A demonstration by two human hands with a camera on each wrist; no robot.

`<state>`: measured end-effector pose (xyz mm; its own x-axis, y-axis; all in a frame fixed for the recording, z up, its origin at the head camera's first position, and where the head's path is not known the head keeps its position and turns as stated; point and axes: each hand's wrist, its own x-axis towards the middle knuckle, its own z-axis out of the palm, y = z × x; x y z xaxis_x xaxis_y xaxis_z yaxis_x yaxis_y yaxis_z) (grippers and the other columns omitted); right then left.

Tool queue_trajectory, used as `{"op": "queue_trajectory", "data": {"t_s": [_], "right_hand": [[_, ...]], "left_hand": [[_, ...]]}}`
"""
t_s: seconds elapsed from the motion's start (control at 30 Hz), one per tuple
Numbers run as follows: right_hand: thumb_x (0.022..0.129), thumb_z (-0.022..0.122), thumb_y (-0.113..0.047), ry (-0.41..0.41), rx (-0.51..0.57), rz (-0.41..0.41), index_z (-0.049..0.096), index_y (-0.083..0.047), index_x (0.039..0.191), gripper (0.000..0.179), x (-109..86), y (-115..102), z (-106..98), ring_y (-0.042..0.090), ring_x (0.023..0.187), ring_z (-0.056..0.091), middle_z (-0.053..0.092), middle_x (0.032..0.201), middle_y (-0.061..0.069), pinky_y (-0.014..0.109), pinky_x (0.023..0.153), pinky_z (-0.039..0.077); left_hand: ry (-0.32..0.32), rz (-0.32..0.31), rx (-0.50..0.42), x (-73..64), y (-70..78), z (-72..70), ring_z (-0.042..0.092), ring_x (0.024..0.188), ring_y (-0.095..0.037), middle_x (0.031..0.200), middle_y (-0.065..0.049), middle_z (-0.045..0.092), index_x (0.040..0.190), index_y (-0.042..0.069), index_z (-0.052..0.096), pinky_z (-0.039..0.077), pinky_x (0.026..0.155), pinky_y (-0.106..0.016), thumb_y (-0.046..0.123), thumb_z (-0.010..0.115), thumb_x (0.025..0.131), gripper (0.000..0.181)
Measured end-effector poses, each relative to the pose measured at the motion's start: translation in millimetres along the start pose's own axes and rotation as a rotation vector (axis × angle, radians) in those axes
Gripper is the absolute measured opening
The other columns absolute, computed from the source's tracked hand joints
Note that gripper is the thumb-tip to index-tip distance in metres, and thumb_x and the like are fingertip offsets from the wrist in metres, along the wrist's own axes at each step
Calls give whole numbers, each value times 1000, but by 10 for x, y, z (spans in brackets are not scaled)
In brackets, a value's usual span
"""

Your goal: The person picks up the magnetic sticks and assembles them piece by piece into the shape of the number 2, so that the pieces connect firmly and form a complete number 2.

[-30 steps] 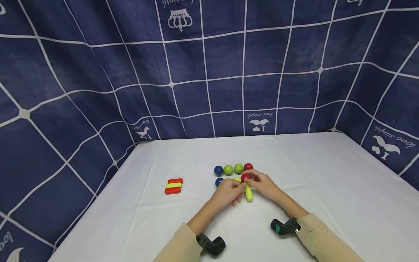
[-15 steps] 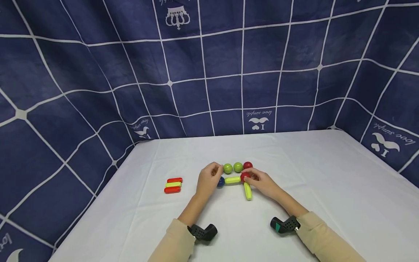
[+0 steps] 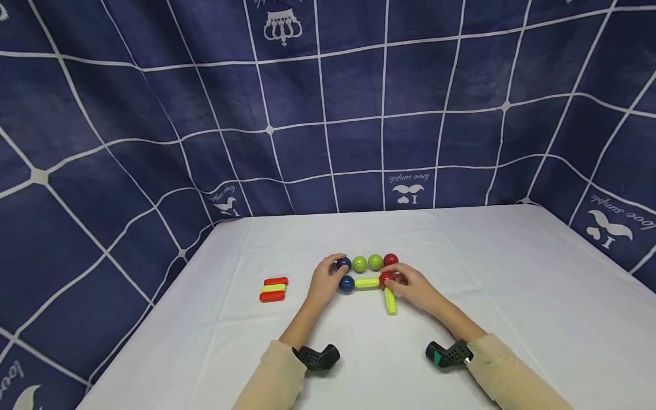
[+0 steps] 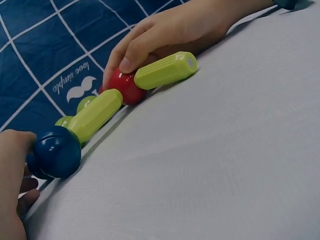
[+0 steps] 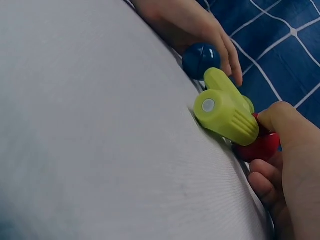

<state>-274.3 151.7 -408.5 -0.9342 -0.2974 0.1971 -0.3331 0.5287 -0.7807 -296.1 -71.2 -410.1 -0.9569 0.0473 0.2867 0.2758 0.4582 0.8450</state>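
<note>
- Far left and all along the back: a dark blue fabric curtain with white grid lines (image 3: 353,85), hanging behind a table covered in smooth white cloth (image 3: 215,353).
- Left part of the table: three short sticks lying side by side, glossy red one (image 3: 275,281) farthest, yellow-green one (image 3: 274,288) in the middle, second glossy red one (image 3: 272,296) nearest. They're well apart from everything else.
- Next up, a beige sleeve (image 3: 271,373) with a black wrist-worn gadget (image 3: 318,357), then the left hand (image 3: 322,280), thumb and fingers wrapped round a shiny dark blue ball (image 3: 344,263) at the left end of the far row.
- Just nearer the person: another shiny dark blue ball (image 3: 346,283), touching one end of a yellow-green ridged plastic-looking stick (image 3: 366,283) that lies crosswise.
- Behind that stick, in the far row: two glossy lime-green balls (image 3: 360,263), just beside each other.
- Other end of the crosswise stick meets a glossy red ball (image 3: 385,279), and a second yellow-green ridged stick (image 3: 390,302) runs from that ball toward the person, so it makes a corner.
- Far row's right end: another glossy red ball (image 3: 391,259).
- Then the right hand (image 3: 412,287), thumb and fingers pinching the corner red ball.
- Farthest right: a second black gadget (image 3: 448,354) by that cuff.
</note>
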Motion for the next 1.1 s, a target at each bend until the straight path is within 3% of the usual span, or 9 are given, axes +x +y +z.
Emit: {"op": "queue_trajectory", "data": {"t_s": [0.27, 0.4, 0.57, 0.63, 0.77, 0.87, 1.0, 1.1], "right_hand": [[85, 61, -14, 52, -109, -124, 61, -12, 106, 21, -21, -52, -56, 9, 68, 44, 50, 85, 0, 19, 58, 39], [85, 59, -14, 15, -152, -184, 63, -12, 103, 18, -35, -120, -104, 5, 63, 41, 47, 74, -5, 19, 55, 37], [87, 58, -18, -107, -108, -152, 64, -16, 98, 13, -67, -163, -152, 5, 61, 42, 51, 68, -5, 19, 55, 36], [87, 58, -22, -161, -96, -128, 64, -18, 97, 12, -75, -154, -158, 5, 62, 44, 56, 74, -5, 19, 55, 37], [87, 57, -26, -249, -87, -83, 65, -20, 96, 13, -94, -114, -138, 6, 53, 47, 56, 64, -4, 21, 52, 38], [86, 58, -26, -279, -83, -68, 65, -21, 95, 13, -110, -88, -108, 6, 46, 46, 49, 53, -5, 22, 51, 37], [86, 58, -30, -280, -124, -66, 65, -25, 94, 12, -122, -95, -81, 6, 46, 46, 48, 51, -7, 22, 50, 34], [85, 59, -33, -282, -180, -60, 65, -30, 92, 11, -124, -124, -69, 6, 46, 46, 48, 50, -8, 22, 50, 32]], "left_hand": [[26, -73, -37, 12, -47, 11, 57, 95, -22, 106, -13, 61, 109, 8, 53, 47, 84, -34, 15, 63, 82, 30], [49, -81, -62, 3, -49, 9, 57, 97, -25, 104, -15, 60, 106, 6, 50, 48, 85, -36, 12, 64, 82, 28], [55, -73, -52, 21, -42, 10, 56, 93, -23, 100, -15, 59, 105, 6, 49, 48, 83, -34, 12, 64, 81, 29], [64, -77, -46, 26, -40, 13, 55, 90, -22, 97, -14, 58, 105, 6, 48, 48, 82, -34, 12, 64, 81, 29], [79, -84, -41, 18, -34, 17, 54, 87, -20, 96, -14, 58, 105, 5, 48, 47, 80, -33, 11, 64, 81, 29], [97, -96, -39, 4, -25, 19, 54, 85, -19, 96, -13, 58, 105, 5, 49, 47, 77, -30, 12, 65, 80, 30], [152, -112, -51, -18, 15, 10, 52, 82, -16, 98, -11, 57, 105, 7, 50, 43, 72, -26, 15, 66, 80, 30], [186, -81, -50, -41, 56, -3, 51, 80, -15, 102, -9, 56, 106, 8, 50, 41, 70, -25, 17, 65, 80, 31]]}}
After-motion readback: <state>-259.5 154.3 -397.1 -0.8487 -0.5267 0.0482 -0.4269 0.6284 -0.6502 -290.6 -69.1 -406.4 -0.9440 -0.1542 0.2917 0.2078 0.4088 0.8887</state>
